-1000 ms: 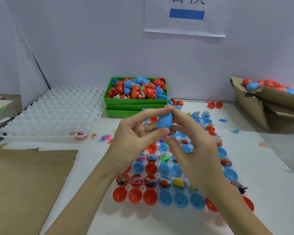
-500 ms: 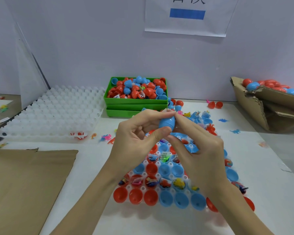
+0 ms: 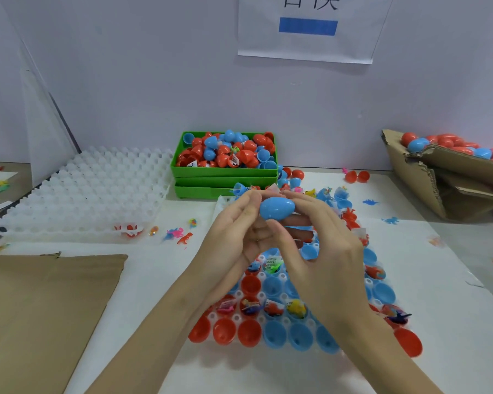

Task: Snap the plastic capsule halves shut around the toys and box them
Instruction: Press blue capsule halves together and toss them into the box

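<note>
A blue egg-shaped capsule (image 3: 276, 208), its two halves joined, lies sideways between both hands above the table. My left hand (image 3: 236, 240) pinches its left end with thumb and fingers. My right hand (image 3: 319, 251) grips its right end and underside. Below the hands a clear holder tray (image 3: 211, 317) carries several red and blue capsule halves (image 3: 249, 334), some with small toys (image 3: 296, 307) inside. A cardboard box (image 3: 427, 180) at the far right holds closed red and blue capsules (image 3: 419, 145).
A green bin (image 3: 225, 173) of loose capsule halves stands at the back centre. An unfilled white holder tray (image 3: 83, 194) lies at the left. Flat cardboard (image 3: 40, 308) covers the near left. Small toys (image 3: 180, 234) and loose halves (image 3: 356, 176) are scattered on the white table.
The blue capsule has turned from upright to lying sideways between my fingers. Both hands stay together above the tray, shifted slightly.
</note>
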A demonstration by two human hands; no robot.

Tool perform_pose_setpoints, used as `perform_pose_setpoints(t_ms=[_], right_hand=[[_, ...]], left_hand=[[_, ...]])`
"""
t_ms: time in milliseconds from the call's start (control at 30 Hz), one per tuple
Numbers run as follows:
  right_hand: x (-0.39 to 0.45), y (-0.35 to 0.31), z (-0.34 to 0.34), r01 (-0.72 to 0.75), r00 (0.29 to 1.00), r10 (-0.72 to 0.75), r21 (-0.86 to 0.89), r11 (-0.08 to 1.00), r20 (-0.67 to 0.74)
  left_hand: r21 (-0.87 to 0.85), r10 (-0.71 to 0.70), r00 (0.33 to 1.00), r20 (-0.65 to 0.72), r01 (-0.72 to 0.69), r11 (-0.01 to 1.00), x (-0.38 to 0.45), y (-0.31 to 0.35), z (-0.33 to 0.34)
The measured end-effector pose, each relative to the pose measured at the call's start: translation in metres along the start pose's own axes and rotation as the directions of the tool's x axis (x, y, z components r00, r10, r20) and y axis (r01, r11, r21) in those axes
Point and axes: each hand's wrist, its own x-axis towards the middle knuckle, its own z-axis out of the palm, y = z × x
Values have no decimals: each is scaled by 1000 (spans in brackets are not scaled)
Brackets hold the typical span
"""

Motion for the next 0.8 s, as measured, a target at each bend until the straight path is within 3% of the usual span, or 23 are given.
perform_pose_setpoints(t_ms=[233,400,533,800], right_hand=[[-1,3,1,-64,997,65,-13,998,50],[1,7,-2,-154,979,152,2,988,136],[0,6,0,-203,950,168,111,973,262],[1,7,1,-154,974,136,86,984,181]], left_hand=[[-15,-186,982,-45,185,983,0,-7,2],[-41,-212,977,-38,210,977,4,-7,-3],[-63,-234,972,-25,232,971,3,-6,-6],[-66,-224,974,12,225,972,5,-4,-5]])
